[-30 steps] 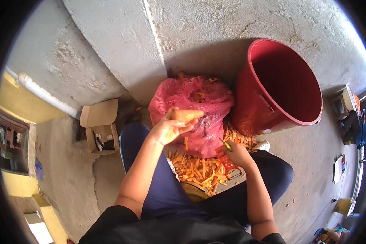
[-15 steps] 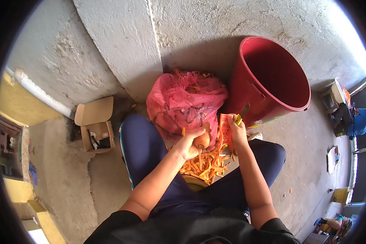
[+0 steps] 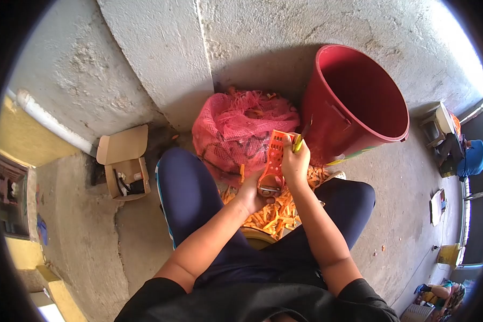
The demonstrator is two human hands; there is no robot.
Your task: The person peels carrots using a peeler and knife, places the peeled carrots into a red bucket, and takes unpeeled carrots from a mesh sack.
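My right hand is closed around an orange perforated hand grater with a metal blade at its lower end. A small knife with a yellow handle is tucked in the same hand, its blade pointing up and away. My left hand is wrapped round a carrot, mostly hidden behind the grater, whose blade end lies over it. Beneath both hands is a heap of orange carrot strips, above a yellowish container rim between my legs.
A pink mesh sack stands in front of me against the wall. To its right is a large red bucket. An open cardboard box sits left of my knee. A person in blue is at far right.
My right hand has moved left with the grater and knife, bringing the grater over the carrot. The carrot, plainly visible before in my left hand, is now mostly covered.
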